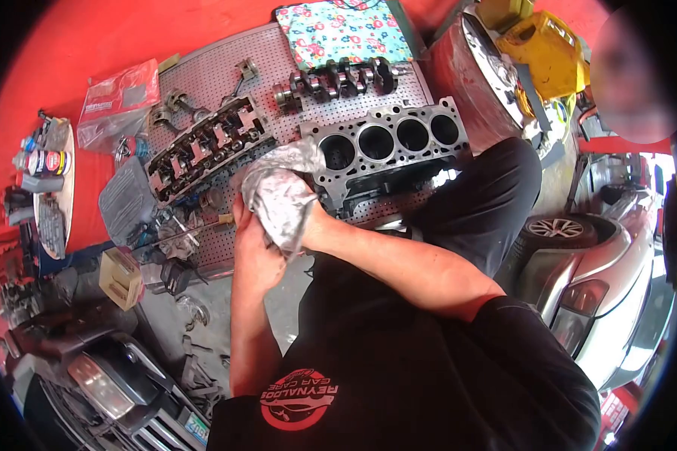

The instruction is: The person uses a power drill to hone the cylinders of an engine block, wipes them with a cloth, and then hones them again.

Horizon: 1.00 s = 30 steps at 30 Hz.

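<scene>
A crumpled, stained grey-white rag (282, 199) is bunched up between my two hands. My left hand (259, 252) is closed on its lower left side. My right hand (314, 229) grips it from the right, with most of its fingers covered by the cloth. Just beyond the rag, to the right, sits an engine block (387, 180) with a row of open cylinder bores; the rag overlaps its left corner in view. On the left lies a cylinder head (207, 150), tilted across the perforated bench top (271, 49).
A crankshaft (342, 79) lies behind the block, near a flowered cloth (346, 34). Pistons with rods (177, 105), a plastic bag (120, 101) and an oil pan (124, 199) are at left. A small box (120, 278) stands at the bench's near edge. Cars flank me.
</scene>
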Motion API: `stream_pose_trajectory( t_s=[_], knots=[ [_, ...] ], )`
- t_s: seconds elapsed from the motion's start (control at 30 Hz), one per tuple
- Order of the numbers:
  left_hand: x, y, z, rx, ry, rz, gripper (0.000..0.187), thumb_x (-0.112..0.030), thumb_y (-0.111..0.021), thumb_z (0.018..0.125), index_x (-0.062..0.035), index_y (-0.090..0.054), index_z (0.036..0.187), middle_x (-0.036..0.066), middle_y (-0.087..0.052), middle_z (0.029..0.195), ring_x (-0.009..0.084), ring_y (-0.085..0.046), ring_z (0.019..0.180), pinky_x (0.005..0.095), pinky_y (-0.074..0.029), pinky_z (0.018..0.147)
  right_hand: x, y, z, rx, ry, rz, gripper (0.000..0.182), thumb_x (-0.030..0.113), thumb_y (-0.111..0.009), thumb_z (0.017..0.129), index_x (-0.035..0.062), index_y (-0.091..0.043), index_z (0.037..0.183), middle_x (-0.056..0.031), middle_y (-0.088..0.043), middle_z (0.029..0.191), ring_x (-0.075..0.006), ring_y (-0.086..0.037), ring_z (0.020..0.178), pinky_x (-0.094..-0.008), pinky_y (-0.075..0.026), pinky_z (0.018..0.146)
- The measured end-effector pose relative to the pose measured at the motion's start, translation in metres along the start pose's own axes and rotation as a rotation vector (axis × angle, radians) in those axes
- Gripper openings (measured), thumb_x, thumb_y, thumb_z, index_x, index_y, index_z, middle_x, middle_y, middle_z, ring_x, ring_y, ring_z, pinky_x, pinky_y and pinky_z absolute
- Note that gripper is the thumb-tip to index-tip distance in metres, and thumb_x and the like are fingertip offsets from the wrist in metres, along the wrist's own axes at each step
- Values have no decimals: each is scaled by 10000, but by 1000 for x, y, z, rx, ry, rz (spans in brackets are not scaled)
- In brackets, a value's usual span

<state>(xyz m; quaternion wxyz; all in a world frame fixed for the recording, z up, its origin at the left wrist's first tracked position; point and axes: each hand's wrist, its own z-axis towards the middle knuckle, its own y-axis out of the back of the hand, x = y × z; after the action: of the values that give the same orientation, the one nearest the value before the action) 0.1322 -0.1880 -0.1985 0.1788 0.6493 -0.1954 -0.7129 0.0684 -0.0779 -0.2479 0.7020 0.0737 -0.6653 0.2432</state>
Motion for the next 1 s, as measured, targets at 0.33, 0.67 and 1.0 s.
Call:
stream_pose_trajectory(
  t_s=[0.33, 0.67, 1.0],
  knots=[
    [29, 4, -25, -358, 315, -519, 491, -163, -613, 1002, 99, -531, 1409, 209, -563, 1429, 296, -533, 1336, 429, -391, 1154, 6, 11, -19, 215, -221, -31, 334, 212, -683, 852, 39, -663, 1137, -169, -720, 1041, -325, -702, 984, -401, -572, 875],
    [10, -14, 7, -233, 281, -178, 167, -107, -617, 1006, 27, -705, 1051, 65, -716, 985, 142, -629, 876, 295, -499, 825, 68, 30, -29, 369, -415, -731, 410, 100, -577, 908, -18, -488, 1291, -214, -722, 1002, -426, -702, 968, -506, -558, 866],
    [25, -105, 125, 167, 393, 636, 356, -327, -846, 811, -8, -697, 862, 242, -710, 813, 400, -700, 783, 446, -544, 740, 60, 251, -37, -784, 51, -1224, 343, 247, -706, 900, 39, -690, 1172, -197, -677, 1185, -397, -615, 1113, -509, -476, 984]
  ],
)
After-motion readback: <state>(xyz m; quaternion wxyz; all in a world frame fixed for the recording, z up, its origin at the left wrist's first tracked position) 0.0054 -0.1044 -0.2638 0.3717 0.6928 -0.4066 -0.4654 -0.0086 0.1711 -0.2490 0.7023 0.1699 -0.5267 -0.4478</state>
